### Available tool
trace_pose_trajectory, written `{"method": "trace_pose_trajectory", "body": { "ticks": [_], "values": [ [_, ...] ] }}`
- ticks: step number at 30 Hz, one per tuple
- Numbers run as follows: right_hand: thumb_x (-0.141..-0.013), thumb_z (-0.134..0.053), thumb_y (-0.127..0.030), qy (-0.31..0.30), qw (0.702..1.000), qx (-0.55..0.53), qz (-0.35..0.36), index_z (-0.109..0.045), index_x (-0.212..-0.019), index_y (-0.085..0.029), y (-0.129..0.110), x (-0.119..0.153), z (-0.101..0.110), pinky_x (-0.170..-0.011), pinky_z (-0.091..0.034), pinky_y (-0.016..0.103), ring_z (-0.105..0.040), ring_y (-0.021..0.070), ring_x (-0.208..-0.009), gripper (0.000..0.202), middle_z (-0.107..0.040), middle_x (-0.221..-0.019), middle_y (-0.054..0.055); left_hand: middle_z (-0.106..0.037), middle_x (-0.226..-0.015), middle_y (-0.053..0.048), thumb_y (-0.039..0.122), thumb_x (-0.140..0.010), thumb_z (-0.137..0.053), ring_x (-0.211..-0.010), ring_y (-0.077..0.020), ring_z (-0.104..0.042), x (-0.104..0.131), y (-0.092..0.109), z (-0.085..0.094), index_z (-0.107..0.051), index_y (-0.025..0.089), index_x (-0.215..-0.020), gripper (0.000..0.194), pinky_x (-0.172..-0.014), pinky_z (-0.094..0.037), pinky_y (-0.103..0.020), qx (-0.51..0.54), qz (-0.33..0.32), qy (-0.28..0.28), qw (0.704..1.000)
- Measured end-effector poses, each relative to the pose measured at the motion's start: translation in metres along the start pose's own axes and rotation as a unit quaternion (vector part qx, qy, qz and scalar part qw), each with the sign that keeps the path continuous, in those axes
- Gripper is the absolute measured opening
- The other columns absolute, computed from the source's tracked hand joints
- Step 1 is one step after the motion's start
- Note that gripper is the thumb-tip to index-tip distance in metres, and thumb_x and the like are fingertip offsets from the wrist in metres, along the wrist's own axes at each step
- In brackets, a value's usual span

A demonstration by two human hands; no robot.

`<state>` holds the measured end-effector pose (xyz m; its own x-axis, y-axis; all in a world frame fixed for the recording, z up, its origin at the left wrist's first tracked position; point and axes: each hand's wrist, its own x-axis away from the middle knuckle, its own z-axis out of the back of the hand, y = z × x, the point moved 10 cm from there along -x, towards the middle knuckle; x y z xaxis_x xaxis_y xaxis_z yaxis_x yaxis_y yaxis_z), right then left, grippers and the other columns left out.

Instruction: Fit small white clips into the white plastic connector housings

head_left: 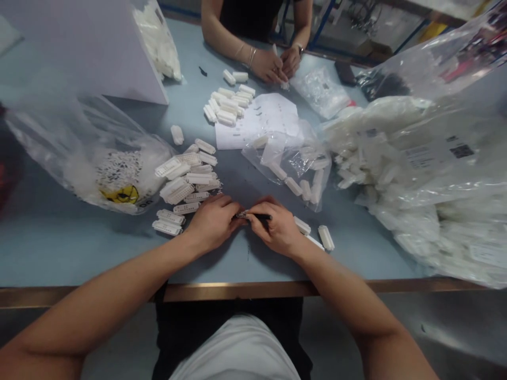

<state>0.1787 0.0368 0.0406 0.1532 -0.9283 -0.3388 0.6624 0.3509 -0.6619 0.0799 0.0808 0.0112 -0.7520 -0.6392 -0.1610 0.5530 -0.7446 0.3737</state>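
My left hand (214, 220) is closed, pinching a small pale part with dark marks (241, 215) whose kind I cannot make out. Facing it, my right hand (275, 224) grips a slim black pen-shaped tool (262, 216), its tip end at the small part. The fingertips of both hands nearly meet low over the table. Just beyond my left wrist lies a heap of white slotted plastic housings (190, 179). Close by my right wrist are a few more white plastic pieces (326, 238), partly covered by the hand.
A clear bag of small black-and-white parts (119, 171) lies left. Large bags of white pieces (428, 158) fill the right. Ahead are an open clear bag (291, 169), a printed sheet (233, 138) and another pile of housings (227, 105). Opposite, a co-worker's hands (269, 66) work.
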Motion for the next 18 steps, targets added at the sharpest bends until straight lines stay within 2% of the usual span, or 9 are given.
{"method": "trace_pose_trajectory", "body": {
  "ticks": [2, 7, 18],
  "values": [
    [-0.096, -0.057, -0.028, 0.007, 0.999, -0.033, -0.008, -0.068, -0.094, -0.024, 0.003, 0.0, 0.003, -0.079, -0.055, 0.032, -0.068, 0.0186, -0.083, 0.012, -0.074, -0.084, 0.005, -0.066, -0.082, -0.007, 0.035, -0.089, -0.07, -0.086, -0.0252, -0.063, 0.0, 0.001, 0.0, -0.074, 0.017, -0.091, 0.018, -0.081, -0.049, -0.037, -0.001, 0.001, -0.003, 1.0],
    [-0.093, -0.06, -0.029, 0.05, 0.992, -0.081, -0.08, -0.071, -0.094, -0.024, 0.021, 0.005, 0.012, -0.071, -0.054, 0.026, -0.069, 0.0149, -0.077, 0.012, -0.073, -0.089, 0.004, -0.067, -0.086, -0.007, 0.034, -0.089, -0.07, -0.088, -0.0262, -0.064, -0.001, 0.001, 0.0, -0.075, 0.018, -0.098, 0.019, -0.083, -0.05, -0.038, 0.001, 0.007, -0.013, 1.0],
    [-0.094, -0.06, -0.026, 0.041, 0.996, -0.072, -0.034, -0.072, -0.094, -0.023, 0.011, 0.001, 0.01, -0.078, -0.055, 0.029, -0.069, 0.0165, -0.083, 0.012, -0.075, -0.086, 0.003, -0.068, -0.089, -0.008, 0.034, -0.089, -0.071, -0.091, -0.0272, -0.064, -0.001, -0.003, -0.003, -0.075, 0.017, -0.098, 0.019, -0.085, -0.05, -0.039, 0.0, 0.021, -0.032, 0.999]
  ]
}}
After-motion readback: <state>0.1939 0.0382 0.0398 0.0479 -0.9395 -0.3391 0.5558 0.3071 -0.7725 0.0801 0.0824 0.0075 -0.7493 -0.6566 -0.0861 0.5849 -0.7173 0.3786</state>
